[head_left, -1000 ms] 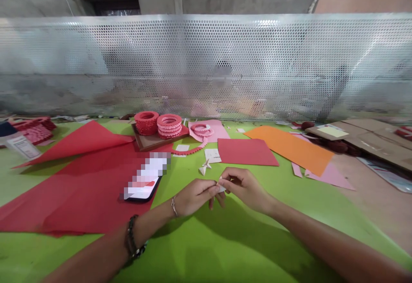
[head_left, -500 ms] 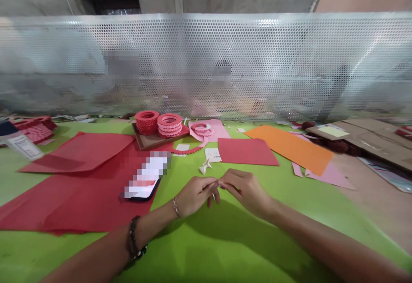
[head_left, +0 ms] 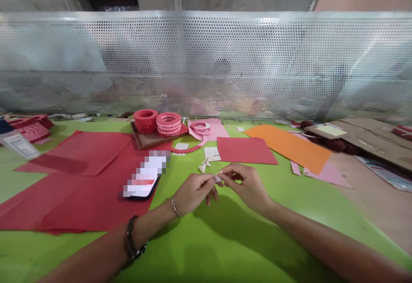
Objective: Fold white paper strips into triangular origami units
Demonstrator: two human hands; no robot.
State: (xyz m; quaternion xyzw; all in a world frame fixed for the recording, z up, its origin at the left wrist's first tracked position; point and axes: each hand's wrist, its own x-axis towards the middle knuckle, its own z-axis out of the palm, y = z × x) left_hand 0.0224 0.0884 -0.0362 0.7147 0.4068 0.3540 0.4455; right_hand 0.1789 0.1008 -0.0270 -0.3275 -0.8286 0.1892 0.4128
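Between my two hands is a small white piece of paper, partly covered by the fingertips. My left hand pinches it between thumb and forefinger, the other fingers curled below. From the other side my right hand pinches the same piece with thumb and forefinger. Just beyond the hands lie small folded cream paper pieces with pointed tips. A printed white slip is behind them, beside a red paper sheet.
Large red sheets and a phone are on the left. Red and pink scalloped rings stack on a brown tray. Orange paper and flattened cardboard lie to the right. A perforated metal panel closes off the back.
More of the white paper piece shows between my fingertips. My right hand has risen slightly and its fingers have shifted on the piece; my left hand stays nearly in place.
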